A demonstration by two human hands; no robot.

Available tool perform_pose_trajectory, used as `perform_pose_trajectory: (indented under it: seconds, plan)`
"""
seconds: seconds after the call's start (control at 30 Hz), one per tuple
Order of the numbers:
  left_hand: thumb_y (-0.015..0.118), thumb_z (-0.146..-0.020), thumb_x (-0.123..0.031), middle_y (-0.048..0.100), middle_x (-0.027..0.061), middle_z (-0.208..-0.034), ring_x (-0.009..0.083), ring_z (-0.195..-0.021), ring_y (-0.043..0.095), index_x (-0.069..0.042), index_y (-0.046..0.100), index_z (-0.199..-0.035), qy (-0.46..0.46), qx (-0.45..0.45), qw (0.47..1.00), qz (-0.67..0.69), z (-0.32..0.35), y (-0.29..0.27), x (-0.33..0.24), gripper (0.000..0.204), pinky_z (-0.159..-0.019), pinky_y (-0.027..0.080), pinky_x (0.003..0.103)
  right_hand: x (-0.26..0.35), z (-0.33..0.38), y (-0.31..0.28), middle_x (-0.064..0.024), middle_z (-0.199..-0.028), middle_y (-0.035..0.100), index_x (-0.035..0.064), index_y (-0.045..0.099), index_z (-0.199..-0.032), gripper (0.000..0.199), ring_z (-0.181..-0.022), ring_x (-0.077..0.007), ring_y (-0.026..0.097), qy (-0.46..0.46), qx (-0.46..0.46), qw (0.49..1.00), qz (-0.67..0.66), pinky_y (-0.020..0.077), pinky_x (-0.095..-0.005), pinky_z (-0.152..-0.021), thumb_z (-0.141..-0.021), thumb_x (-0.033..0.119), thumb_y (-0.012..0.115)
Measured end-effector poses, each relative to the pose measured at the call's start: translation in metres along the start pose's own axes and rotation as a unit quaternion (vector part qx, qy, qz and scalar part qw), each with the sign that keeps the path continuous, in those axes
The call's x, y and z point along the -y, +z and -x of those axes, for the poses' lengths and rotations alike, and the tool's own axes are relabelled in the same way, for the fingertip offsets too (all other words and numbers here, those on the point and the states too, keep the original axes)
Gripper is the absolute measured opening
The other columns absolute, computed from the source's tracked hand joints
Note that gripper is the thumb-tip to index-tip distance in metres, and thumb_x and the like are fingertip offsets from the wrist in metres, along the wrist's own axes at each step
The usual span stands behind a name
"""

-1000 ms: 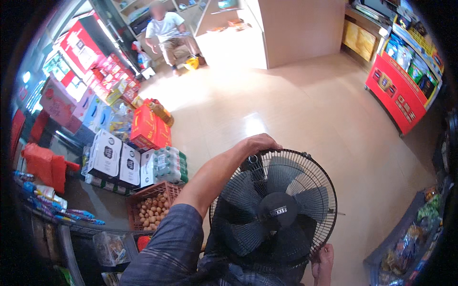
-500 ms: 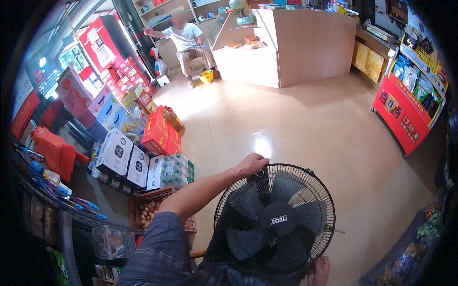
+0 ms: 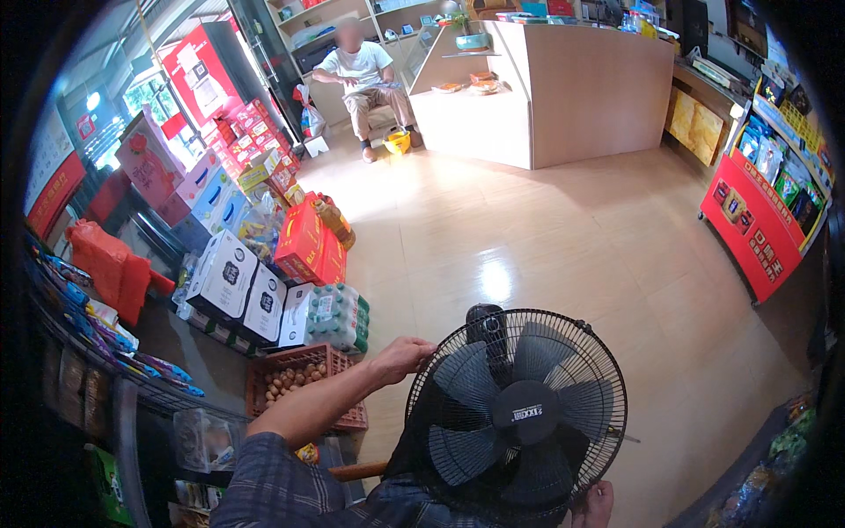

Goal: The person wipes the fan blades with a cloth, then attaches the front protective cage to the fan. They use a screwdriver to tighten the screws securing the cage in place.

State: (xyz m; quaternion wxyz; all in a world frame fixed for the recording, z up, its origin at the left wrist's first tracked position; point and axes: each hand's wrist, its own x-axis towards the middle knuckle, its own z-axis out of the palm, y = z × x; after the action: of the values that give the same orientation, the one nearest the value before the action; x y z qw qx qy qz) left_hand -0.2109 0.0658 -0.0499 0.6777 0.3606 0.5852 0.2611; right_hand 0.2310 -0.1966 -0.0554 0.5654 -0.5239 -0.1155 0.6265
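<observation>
A black fan head (image 3: 526, 414) with a round wire guard and dark blades lies across my lap, its blades facing up. My left hand (image 3: 403, 359) reaches in from the left, fingers bent around the guard's upper left rim. At the lower right rim is my right hand (image 3: 596, 504), fingers curled against the wire; the rest of it is cut off by the frame's edge. A dark motor housing or neck piece (image 3: 485, 324) pokes out past the guard's top. Beyond the right rim a thin rod (image 3: 627, 437) sticks out.
A brown crate (image 3: 330, 359) of eggs, shrink-wrapped green bottles (image 3: 339, 319) and white cartons (image 3: 222, 275) stand at my left. A seated person (image 3: 363, 84) is far off beside a wooden counter (image 3: 598, 97). A red display rack (image 3: 755, 224) stands at the right.
My left hand has slid from the top of the guard down to its upper left rim, uncovering the dark piece there. The seated person's raised arm has come down.
</observation>
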Motion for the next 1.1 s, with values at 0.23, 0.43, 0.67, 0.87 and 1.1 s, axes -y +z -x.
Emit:
perform_pose_trajectory:
  seconds: [0.23, 0.43, 0.67, 0.87, 1.1]
  plan:
    - [0.054, -0.097, -0.025, 0.058, -0.0009, -0.079, 0.0102, -0.069, 0.051, -0.003, 0.066, -0.094, 0.013, -0.005, 1.0, -0.008, 0.001, 0.007, -0.005, 0.024, -0.066, 0.042, 0.025, -0.005, -0.002, -0.006, -0.0031, -0.085, 0.058, 0.0088, 0.051, -0.103, 0.017, -0.071, -0.0131, 0.056, -0.006, 0.014, 1.0, -0.005, 0.0481, -0.0258, -0.061, -0.093, 0.016, 0.063]
    - [0.053, -0.098, -0.026, 0.065, 0.0018, -0.09, 0.0111, -0.081, 0.056, -0.004, 0.066, -0.1, 0.068, -0.097, 0.993, -0.022, 0.024, 0.013, 0.025, 0.026, -0.078, 0.044, 0.028, -0.005, -0.002, -0.003, -0.0035, -0.086, 0.058, 0.0089, 0.051, -0.102, 0.015, -0.071, -0.0131, 0.055, -0.008, -0.007, 1.0, -0.015, 0.0476, -0.0258, -0.061, -0.094, 0.014, 0.062]
    - [0.05, -0.1, -0.023, 0.065, 0.0022, -0.095, 0.0119, -0.084, 0.057, -0.004, 0.064, -0.107, 0.035, -0.15, 0.985, 0.08, 0.08, 0.035, 0.046, 0.025, -0.079, 0.045, 0.03, -0.007, -0.002, -0.003, -0.0033, -0.085, 0.056, 0.009, 0.05, -0.103, 0.015, -0.072, -0.0139, 0.055, -0.004, -0.009, 1.0, -0.007, 0.0489, -0.0271, -0.063, -0.095, 0.015, 0.06]
    - [0.049, -0.1, -0.022, 0.062, 0.0008, -0.089, 0.0131, -0.081, 0.056, -0.006, 0.062, -0.1, -0.034, -0.161, 0.979, 0.122, 0.108, 0.055, 0.029, 0.021, -0.077, 0.045, 0.031, -0.012, -0.005, -0.011, -0.0036, -0.084, 0.056, 0.0086, 0.051, -0.103, 0.014, -0.072, -0.0136, 0.055, -0.011, -0.006, 1.0, -0.001, 0.0489, -0.0268, -0.063, -0.096, 0.016, 0.06]
    - [0.047, -0.1, -0.021, 0.061, 0.001, -0.078, 0.0128, -0.069, 0.055, -0.006, 0.061, -0.089, -0.03, -0.169, 0.973, 0.152, 0.099, 0.051, 0.045, 0.023, -0.067, 0.044, 0.028, -0.01, -0.002, -0.006, -0.004, -0.082, 0.057, 0.0077, 0.051, -0.101, 0.014, -0.07, -0.0126, 0.055, -0.029, -0.007, 1.0, -0.004, 0.0481, -0.0257, -0.061, -0.095, 0.016, 0.061]
